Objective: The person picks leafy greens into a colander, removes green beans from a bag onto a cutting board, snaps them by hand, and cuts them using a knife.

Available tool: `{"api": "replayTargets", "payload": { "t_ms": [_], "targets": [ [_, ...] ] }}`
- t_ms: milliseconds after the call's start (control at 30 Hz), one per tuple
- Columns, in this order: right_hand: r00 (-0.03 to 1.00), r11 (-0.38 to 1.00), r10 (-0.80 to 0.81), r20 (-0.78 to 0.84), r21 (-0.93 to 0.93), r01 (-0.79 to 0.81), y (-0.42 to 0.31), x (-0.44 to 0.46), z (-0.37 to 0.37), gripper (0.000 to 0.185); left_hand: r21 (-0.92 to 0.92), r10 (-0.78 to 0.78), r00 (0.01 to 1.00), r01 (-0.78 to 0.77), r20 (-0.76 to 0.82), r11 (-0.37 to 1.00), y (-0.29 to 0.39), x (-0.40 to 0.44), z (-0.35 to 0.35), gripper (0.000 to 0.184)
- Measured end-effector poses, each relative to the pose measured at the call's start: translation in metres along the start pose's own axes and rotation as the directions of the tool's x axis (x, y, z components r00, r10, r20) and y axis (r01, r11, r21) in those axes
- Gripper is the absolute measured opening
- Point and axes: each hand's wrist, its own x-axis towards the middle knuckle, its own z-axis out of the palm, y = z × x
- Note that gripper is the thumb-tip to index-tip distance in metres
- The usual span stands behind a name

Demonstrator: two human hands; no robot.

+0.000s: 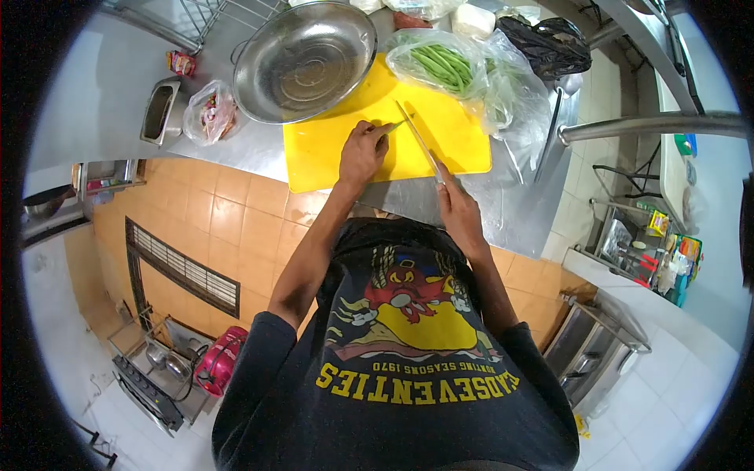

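My left hand (364, 155) is closed over the yellow cutting board (322, 161), its fingers pinching a thin green bean (404, 122) that points to the right. In my right hand (459, 207) is the handle of a kitchen knife (418, 140). The blade slants up and left across the board, its tip close to the bean's far end. On the back right of the board lies a clear plastic bag (399, 59) with several green beans (442, 66) inside. A large metal bowl (302, 71) overlaps the board's back left corner.
The steel table (514, 208) runs around the board. At left stand a small bag of scraps (210, 114) and a metal container (160, 111). A black plastic bag (546, 45) and a white block (473, 21) are at the back. A metal rail (660, 125) juts in at right.
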Motion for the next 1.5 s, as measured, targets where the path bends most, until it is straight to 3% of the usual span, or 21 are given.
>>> {"api": "replayTargets", "payload": {
  "t_ms": [100, 233, 400, 433, 500, 733, 867, 933, 1033, 1133, 1233, 1333, 1433, 1500],
  "targets": [
    [0.999, 0.999, -0.032, -0.039, 0.016, 0.032, 0.006, 0.003, -0.005, 0.044, 0.017, 0.037, 0.997, -0.036, -0.07, 0.999, -0.007, 0.0, 0.006, 0.024],
    [0.998, 0.998, 0.058, 0.038, -0.014, -0.058, 0.004, 0.005, -0.013, 0.042, 0.07, 0.089, 0.988, -0.08, -0.127, 0.994, -0.011, 0.006, 0.013, 0.019],
    [0.988, 0.989, 0.145, 0.053, -0.015, -0.144, 0.009, 0.009, -0.019, 0.042, -0.287, -0.236, 0.972, 0.223, -0.01, 0.932, -0.007, 0.014, 0.008, 0.019],
    [0.996, 0.996, 0.086, 0.004, -0.025, -0.086, 0.013, 0.009, -0.017, 0.042, -0.35, -0.294, 0.955, 0.286, 0.032, 0.892, -0.007, 0.013, 0.006, 0.02],
    [0.995, 0.998, -0.037, -0.091, -0.054, 0.032, 0.025, 0.012, -0.01, 0.042, -0.43, -0.296, 0.955, 0.278, 0.027, 0.859, -0.025, 0.014, 0.014, 0.023],
    [0.984, 0.968, 0.114, -0.14, -0.209, -0.142, 0.027, 0.034, -0.02, 0.04, -0.688, -0.381, 0.903, 0.407, 0.201, 0.601, -0.026, 0.015, 0.006, 0.024],
    [0.985, 0.971, -0.008, -0.172, -0.237, -0.034, 0.041, 0.043, -0.009, 0.043, -0.765, -0.365, 0.889, 0.434, 0.277, 0.475, -0.009, 0.012, -0.006, 0.023],
    [0.977, 0.958, -0.088, -0.192, -0.285, 0.03, 0.045, 0.047, -0.005, 0.045, -0.763, -0.363, 0.89, 0.431, 0.274, 0.482, 0.0, 0.01, -0.012, 0.024],
    [0.981, 0.966, -0.051, -0.185, -0.259, 0.001, 0.043, 0.056, 0.0, 0.049, -0.771, -0.355, 0.898, 0.414, 0.26, 0.483, 0.014, 0.007, -0.02, 0.024],
    [0.975, 0.907, -0.118, -0.187, -0.42, 0.029, 0.036, 0.064, -0.002, 0.046, -0.766, -0.35, 0.91, 0.386, 0.223, 0.515, 0.021, 0.004, -0.023, 0.023],
    [0.978, 0.921, -0.098, -0.182, -0.39, 0.02, 0.025, 0.068, -0.009, 0.039, -0.735, -0.323, 0.931, 0.34, 0.172, 0.587, 0.023, 0.002, -0.02, 0.022],
    [0.928, 0.957, -0.275, -0.25, -0.16, 0.24, 0.006, 0.082, -0.016, 0.031, -0.657, -0.292, 0.939, 0.336, 0.18, 0.675, 0.025, 0.002, -0.021, 0.022],
    [0.894, 0.92, -0.353, -0.277, 0.069, 0.385, -0.025, 0.096, -0.016, 0.021, -0.567, -0.241, 0.952, 0.307, 0.189, 0.764, 0.035, 0.002, -0.023, 0.021],
    [0.912, 0.926, -0.345, -0.223, 0.079, 0.37, -0.025, 0.102, -0.015, 0.017, -0.533, -0.218, 0.958, 0.286, 0.189, 0.797, 0.04, 0.004, -0.023, 0.021]
  ]
}}
